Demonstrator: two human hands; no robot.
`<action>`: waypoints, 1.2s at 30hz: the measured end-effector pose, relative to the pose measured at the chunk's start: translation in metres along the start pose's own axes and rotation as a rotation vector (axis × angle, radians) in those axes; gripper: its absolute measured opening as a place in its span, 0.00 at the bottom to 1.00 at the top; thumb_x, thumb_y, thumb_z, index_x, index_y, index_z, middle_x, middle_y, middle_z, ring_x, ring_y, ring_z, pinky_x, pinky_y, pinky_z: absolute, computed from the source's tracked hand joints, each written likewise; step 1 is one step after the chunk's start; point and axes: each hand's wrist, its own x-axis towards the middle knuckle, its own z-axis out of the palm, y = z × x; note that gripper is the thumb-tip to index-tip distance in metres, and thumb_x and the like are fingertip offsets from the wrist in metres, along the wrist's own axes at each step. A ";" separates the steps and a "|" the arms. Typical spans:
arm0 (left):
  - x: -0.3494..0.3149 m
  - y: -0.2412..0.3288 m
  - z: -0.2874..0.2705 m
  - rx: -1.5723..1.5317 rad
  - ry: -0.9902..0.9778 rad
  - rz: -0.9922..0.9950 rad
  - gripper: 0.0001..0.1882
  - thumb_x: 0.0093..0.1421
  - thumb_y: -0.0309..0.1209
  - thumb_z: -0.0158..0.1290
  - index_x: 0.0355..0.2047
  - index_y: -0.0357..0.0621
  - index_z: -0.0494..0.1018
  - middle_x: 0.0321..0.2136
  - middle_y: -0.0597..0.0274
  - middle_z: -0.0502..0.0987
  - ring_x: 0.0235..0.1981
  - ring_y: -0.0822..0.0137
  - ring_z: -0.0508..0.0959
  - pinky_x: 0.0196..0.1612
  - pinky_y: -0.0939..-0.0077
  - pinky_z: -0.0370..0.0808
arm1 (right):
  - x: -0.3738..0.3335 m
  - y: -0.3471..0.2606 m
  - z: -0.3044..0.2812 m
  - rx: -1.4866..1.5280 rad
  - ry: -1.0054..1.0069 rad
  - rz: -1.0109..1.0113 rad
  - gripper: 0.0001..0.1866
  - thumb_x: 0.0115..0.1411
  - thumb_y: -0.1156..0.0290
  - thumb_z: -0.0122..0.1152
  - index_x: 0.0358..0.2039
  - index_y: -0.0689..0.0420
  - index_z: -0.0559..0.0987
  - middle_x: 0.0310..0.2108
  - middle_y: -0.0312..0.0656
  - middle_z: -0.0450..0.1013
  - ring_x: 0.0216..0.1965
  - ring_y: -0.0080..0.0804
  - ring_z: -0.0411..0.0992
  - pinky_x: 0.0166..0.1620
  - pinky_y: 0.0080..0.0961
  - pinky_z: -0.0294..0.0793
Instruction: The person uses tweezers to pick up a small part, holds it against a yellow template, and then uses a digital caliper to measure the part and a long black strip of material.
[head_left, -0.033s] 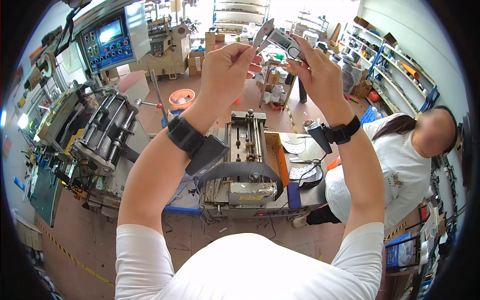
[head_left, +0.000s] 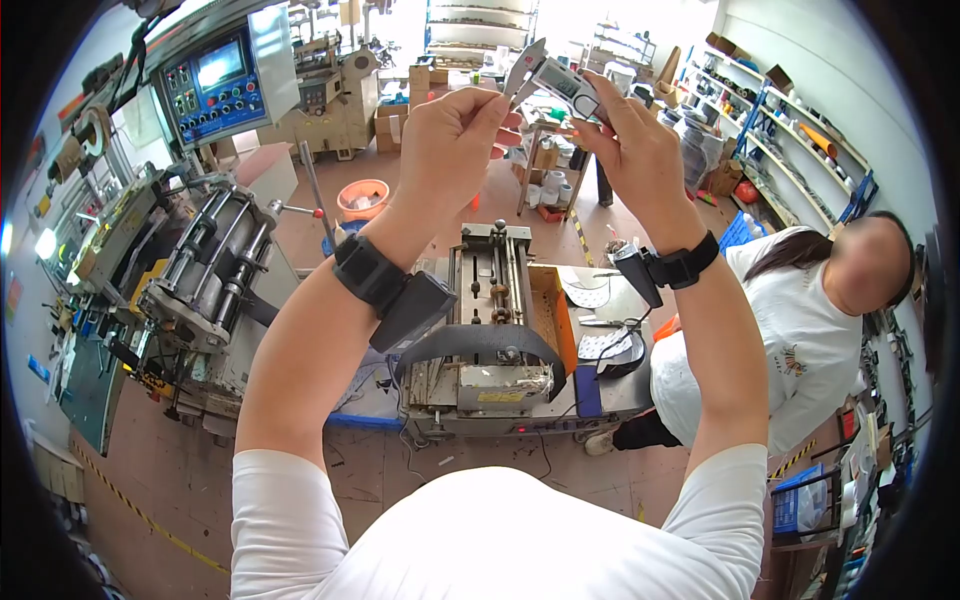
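Note:
Both my arms are raised in front of me. My right hand (head_left: 640, 140) is closed round a digital caliper (head_left: 560, 82) with a grey body and a small display. The caliper's metal jaws point toward my left hand (head_left: 455, 145). That hand is closed, thumb and forefinger pinched together beside the jaws. Whatever is between those fingertips is too small or too hidden to make out. A black strap with a device sits on each wrist.
Below my hands stands a metal bench machine (head_left: 500, 330) with rails. A roller machine (head_left: 205, 265) and a blue control panel (head_left: 215, 80) are at left. A person in a white shirt (head_left: 790, 350) stands close at right. An orange basket (head_left: 363, 197) lies beyond.

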 end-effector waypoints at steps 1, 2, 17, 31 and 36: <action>0.000 0.000 0.000 0.001 0.002 -0.003 0.11 0.68 0.31 0.52 0.40 0.35 0.79 0.30 0.61 0.83 0.31 0.72 0.84 0.30 0.82 0.78 | 0.000 -0.001 0.000 0.010 -0.008 0.005 0.28 0.58 0.64 0.68 0.59 0.51 0.73 0.26 0.43 0.73 0.23 0.34 0.72 0.27 0.29 0.72; 0.000 -0.001 0.000 0.001 0.004 -0.006 0.11 0.68 0.31 0.52 0.40 0.35 0.79 0.30 0.61 0.83 0.31 0.72 0.84 0.30 0.82 0.78 | 0.001 -0.002 -0.001 0.019 -0.015 0.011 0.28 0.59 0.64 0.68 0.59 0.51 0.73 0.26 0.43 0.73 0.23 0.35 0.72 0.27 0.29 0.72; -0.001 -0.008 0.003 0.013 0.015 -0.004 0.11 0.68 0.31 0.52 0.39 0.34 0.79 0.30 0.60 0.83 0.31 0.72 0.84 0.30 0.81 0.78 | -0.003 0.000 -0.001 0.023 -0.040 0.022 0.28 0.59 0.62 0.67 0.60 0.51 0.73 0.28 0.44 0.75 0.25 0.38 0.75 0.28 0.31 0.74; -0.003 -0.007 0.004 0.044 -0.010 -0.033 0.12 0.68 0.31 0.51 0.39 0.34 0.79 0.31 0.59 0.83 0.31 0.72 0.84 0.31 0.81 0.78 | -0.009 0.003 0.001 0.039 -0.074 0.058 0.29 0.59 0.64 0.67 0.61 0.50 0.71 0.28 0.44 0.76 0.26 0.38 0.76 0.28 0.31 0.75; -0.008 -0.006 0.004 0.021 -0.016 -0.081 0.12 0.68 0.31 0.51 0.40 0.33 0.78 0.33 0.58 0.83 0.31 0.71 0.84 0.31 0.81 0.78 | -0.010 0.003 0.002 0.042 -0.086 0.077 0.28 0.60 0.64 0.66 0.60 0.50 0.72 0.29 0.43 0.76 0.26 0.38 0.76 0.29 0.31 0.75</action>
